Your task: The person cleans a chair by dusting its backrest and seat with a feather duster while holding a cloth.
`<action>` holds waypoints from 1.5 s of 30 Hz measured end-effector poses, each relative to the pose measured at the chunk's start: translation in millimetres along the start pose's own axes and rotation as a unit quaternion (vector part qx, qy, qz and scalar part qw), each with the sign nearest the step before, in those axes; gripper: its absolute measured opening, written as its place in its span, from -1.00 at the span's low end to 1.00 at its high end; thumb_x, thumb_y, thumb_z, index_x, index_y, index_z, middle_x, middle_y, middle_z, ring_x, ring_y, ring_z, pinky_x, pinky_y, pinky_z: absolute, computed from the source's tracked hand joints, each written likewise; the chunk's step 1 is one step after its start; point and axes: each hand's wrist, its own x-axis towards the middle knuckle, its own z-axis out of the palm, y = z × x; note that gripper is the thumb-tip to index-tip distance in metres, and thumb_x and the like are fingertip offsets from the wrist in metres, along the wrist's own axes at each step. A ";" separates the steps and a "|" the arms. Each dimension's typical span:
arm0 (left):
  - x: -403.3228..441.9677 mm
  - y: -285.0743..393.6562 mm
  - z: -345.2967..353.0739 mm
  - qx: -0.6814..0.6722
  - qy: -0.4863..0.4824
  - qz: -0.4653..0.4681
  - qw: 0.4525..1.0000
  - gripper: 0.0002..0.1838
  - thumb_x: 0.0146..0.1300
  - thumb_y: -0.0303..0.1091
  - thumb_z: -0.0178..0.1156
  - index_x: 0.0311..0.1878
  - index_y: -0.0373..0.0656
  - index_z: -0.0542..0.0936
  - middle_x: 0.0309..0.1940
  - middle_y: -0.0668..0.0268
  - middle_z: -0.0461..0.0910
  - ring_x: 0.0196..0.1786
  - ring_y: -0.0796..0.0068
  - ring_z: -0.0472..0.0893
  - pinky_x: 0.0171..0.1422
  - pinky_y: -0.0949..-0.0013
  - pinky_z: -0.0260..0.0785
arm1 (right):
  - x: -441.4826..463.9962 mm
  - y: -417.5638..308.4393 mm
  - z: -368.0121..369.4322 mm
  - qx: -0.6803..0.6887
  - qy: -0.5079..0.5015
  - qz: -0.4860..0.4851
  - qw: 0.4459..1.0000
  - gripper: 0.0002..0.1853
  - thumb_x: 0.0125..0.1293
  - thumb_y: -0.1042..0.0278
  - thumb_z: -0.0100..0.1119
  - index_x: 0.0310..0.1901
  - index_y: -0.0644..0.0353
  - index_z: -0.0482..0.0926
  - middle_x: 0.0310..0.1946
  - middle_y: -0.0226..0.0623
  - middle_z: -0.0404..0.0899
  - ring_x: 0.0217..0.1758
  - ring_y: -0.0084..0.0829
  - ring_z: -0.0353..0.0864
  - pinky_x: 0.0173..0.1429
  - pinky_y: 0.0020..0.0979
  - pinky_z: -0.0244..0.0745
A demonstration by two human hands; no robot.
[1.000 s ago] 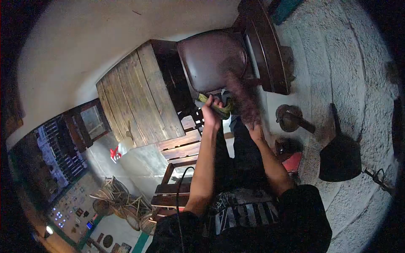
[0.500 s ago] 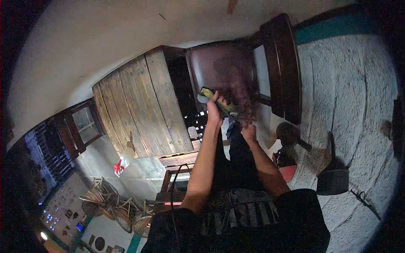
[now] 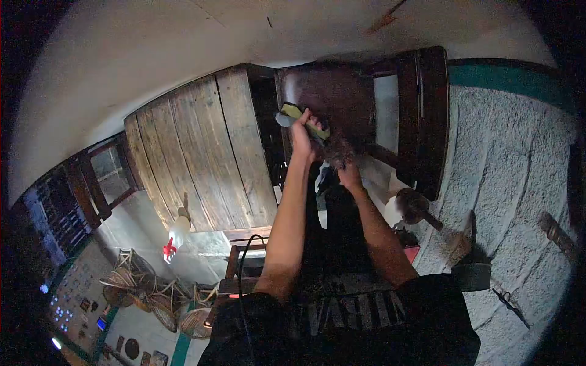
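Note:
Wrapped in the fingers of my left hand (image 3: 303, 135) is a crumpled yellow-green cloth (image 3: 292, 111), with a pale grey end sticking out on its left. My right hand (image 3: 350, 176), lower and to the right, is closed on the lower end of a brown fuzzy duster (image 3: 339, 152), blurred by motion. Both hands are in front of a chair with a dark brown padded seat (image 3: 336, 91). The duster's head is close beside my left hand; whether they touch is unclear.
A plank-topped wooden table (image 3: 195, 146) stands to the left, with a red-headed spray bottle (image 3: 170, 249) by its edge. Woven baskets (image 3: 162, 305) are at lower left. A dark wooden piece (image 3: 427, 122), a round long-handled object (image 3: 412, 205) and a rough white wall (image 3: 506, 183) are on the right.
My left hand has moved up and slightly left with the cloth. The duster, earlier stretched up over the seat, now looks shorter and lower. The view has shifted, bringing the chair further right.

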 end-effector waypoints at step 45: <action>-27.4 -149.8 26.1 0.194 0.008 -0.076 0.978 -0.74 0.34 -0.12 0.15 -0.40 0.03 0.37 -0.59 0.47 0.32 -0.49 0.54 0.36 -0.32 0.44 0.23 | -25.7 195.5 -64.0 -0.026 0.083 -0.034 0.996 -0.68 0.40 0.12 -0.10 -0.10 0.17 0.54 -0.29 0.17 0.56 -0.21 0.15 0.58 -0.20 0.00 0.43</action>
